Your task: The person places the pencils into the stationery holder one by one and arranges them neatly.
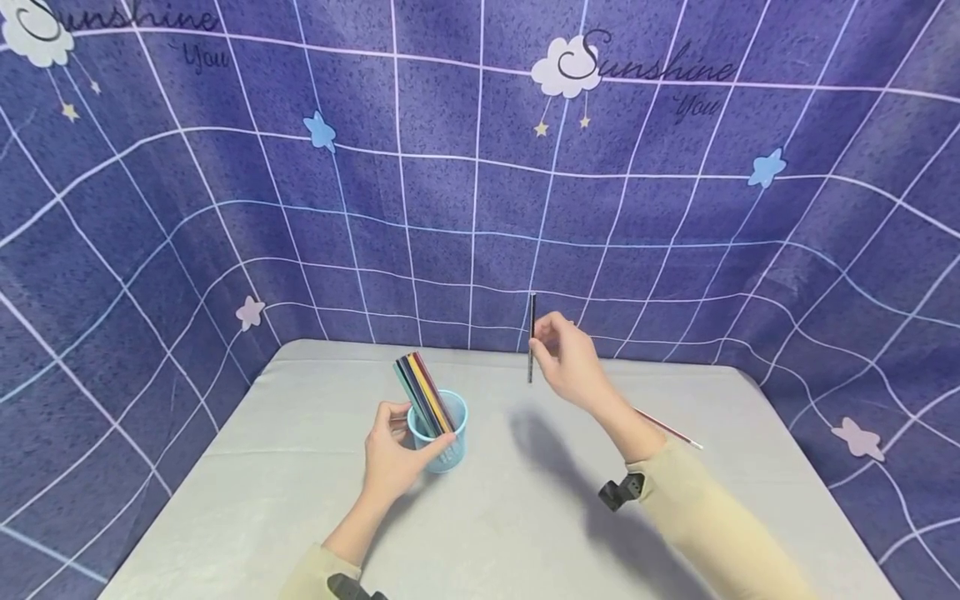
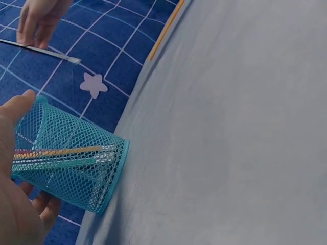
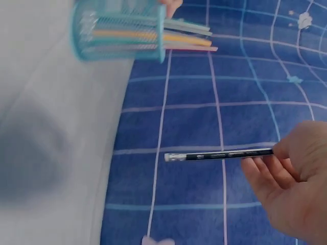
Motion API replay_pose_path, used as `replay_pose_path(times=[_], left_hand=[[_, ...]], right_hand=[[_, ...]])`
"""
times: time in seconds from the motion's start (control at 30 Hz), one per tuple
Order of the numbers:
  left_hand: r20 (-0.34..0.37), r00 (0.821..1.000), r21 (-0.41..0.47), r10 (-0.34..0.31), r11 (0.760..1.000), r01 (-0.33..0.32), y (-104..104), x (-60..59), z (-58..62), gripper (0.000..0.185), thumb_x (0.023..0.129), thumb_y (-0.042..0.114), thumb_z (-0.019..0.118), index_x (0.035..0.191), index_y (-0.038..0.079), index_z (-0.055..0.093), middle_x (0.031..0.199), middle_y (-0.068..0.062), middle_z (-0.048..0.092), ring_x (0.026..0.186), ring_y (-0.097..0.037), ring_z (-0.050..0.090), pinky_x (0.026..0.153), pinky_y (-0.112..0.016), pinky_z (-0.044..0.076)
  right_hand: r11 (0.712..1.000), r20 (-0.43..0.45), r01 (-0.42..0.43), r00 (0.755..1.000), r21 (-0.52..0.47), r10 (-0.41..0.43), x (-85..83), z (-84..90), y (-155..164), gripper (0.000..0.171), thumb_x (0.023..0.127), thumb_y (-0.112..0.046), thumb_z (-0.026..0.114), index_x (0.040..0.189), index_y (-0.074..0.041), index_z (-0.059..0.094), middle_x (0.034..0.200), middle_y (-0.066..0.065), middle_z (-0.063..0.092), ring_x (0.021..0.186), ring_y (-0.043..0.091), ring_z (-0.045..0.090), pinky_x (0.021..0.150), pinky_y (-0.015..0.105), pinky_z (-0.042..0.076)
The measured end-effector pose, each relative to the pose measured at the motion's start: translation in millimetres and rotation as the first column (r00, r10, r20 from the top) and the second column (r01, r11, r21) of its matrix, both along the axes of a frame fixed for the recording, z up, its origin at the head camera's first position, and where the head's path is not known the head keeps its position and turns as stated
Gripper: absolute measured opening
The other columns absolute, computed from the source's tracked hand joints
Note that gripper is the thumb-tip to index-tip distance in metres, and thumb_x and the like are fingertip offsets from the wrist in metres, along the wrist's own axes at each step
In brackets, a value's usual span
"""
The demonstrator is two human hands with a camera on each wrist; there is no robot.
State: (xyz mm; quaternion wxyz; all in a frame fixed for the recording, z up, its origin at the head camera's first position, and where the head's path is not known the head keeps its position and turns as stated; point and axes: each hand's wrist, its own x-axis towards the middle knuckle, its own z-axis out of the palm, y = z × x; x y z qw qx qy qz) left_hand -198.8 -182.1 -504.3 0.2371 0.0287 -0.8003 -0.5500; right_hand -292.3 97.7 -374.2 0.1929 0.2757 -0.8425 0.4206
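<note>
A light blue mesh pen cup (image 1: 441,440) (image 2: 69,162) (image 3: 120,33) stands on the grey table (image 1: 525,517), holding several coloured pencils (image 1: 422,392). My left hand (image 1: 393,457) grips the cup from the left side. My right hand (image 1: 572,358) (image 3: 291,189) is raised above the table to the right of the cup and pinches a dark pencil (image 1: 531,337) (image 3: 219,154) upright, its silver end pointing down. A red pencil (image 1: 667,428) lies on the table behind my right forearm.
A purple grid cloth with stars and clouds (image 1: 480,183) hangs behind and at both sides of the table. In the left wrist view an orange pencil (image 2: 166,28) lies on the table near its far edge.
</note>
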Motion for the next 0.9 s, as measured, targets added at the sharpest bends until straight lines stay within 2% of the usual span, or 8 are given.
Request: replay_pose_path(times=[0.27, 0.37, 0.5, 0.6, 0.73, 0.9], left_hand=[[0.015, 1.000, -0.008, -0.014, 1.000, 0.014, 0.4, 0.2, 0.7, 0.077, 0.070, 0.028, 0.102, 0.126, 0.002, 0.055, 0.129, -0.018, 0.068, 0.114, -0.035, 0.070, 0.105, -0.053, 0.061], [0.017, 1.000, -0.017, -0.011, 1.000, 0.012, 0.0, 0.5, 1.1, 0.077, 0.070, 0.028, 0.102, 0.126, 0.002, 0.054, 0.129, -0.018, 0.068, 0.114, -0.035, 0.070, 0.105, -0.053, 0.061], [0.006, 1.000, -0.021, -0.010, 1.000, 0.011, 0.2, 0.9, 2.0, 0.077, 0.070, 0.028, 0.102, 0.126, 0.001, 0.054, 0.128, -0.018, 0.069, 0.113, -0.035, 0.071, 0.105, -0.053, 0.061], [-0.002, 1.000, -0.018, -0.014, 1.000, 0.014, 0.5, 0.8, 2.1, 0.077, 0.070, 0.027, 0.102, 0.125, 0.001, 0.055, 0.127, -0.019, 0.069, 0.112, -0.035, 0.072, 0.104, -0.053, 0.062], [-0.005, 1.000, -0.013, -0.014, 1.000, 0.014, 0.1, 0.0, 1.0, 0.077, 0.070, 0.026, 0.102, 0.125, 0.001, 0.055, 0.128, -0.018, 0.069, 0.111, -0.035, 0.072, 0.104, -0.053, 0.062], [-0.007, 1.000, -0.010, -0.019, 1.000, 0.019, -0.9, -0.5, 0.2, 0.076, 0.071, 0.027, 0.102, 0.125, 0.002, 0.054, 0.129, -0.017, 0.069, 0.112, -0.035, 0.072, 0.104, -0.054, 0.062]], right_hand=[[0.990, 0.061, -0.094, 0.993, -0.107, 0.101, 6.4, 6.0, -30.1, 0.008, 0.104, -0.003, 0.062, 0.110, -0.002, 0.056, 0.104, 0.016, 0.073, 0.105, 0.031, 0.077, 0.098, 0.045, 0.066], [0.983, 0.050, -0.132, 0.989, -0.127, 0.139, 9.1, 4.8, -39.9, 0.008, 0.104, -0.003, 0.063, 0.109, -0.003, 0.057, 0.103, 0.015, 0.073, 0.106, 0.031, 0.077, 0.098, 0.046, 0.066], [0.975, 0.040, -0.177, 0.982, -0.137, 0.184, 11.6, 0.4, -51.3, 0.010, 0.103, -0.004, 0.065, 0.109, -0.004, 0.058, 0.104, 0.013, 0.074, 0.107, 0.030, 0.077, 0.097, 0.041, 0.066], [0.959, 0.051, -0.233, 0.968, -0.158, 0.244, 13.4, -3.5, -58.6, 0.010, 0.103, -0.001, 0.066, 0.108, -0.003, 0.057, 0.104, 0.015, 0.075, 0.102, 0.030, 0.078, 0.094, 0.034, 0.067], [0.928, 0.076, -0.323, 0.937, -0.186, 0.341, 16.1, -8.4, -66.9, 0.009, 0.103, 0.003, 0.063, 0.107, 0.001, 0.056, 0.103, 0.019, 0.075, 0.097, 0.033, 0.077, 0.090, 0.029, 0.067], [0.914, 0.123, -0.383, 0.909, -0.135, 0.399, 17.5, -15.4, -77.1, 0.009, 0.102, 0.003, 0.064, 0.106, 0.001, 0.056, 0.101, 0.018, 0.074, 0.095, 0.031, 0.077, 0.088, 0.025, 0.067]])
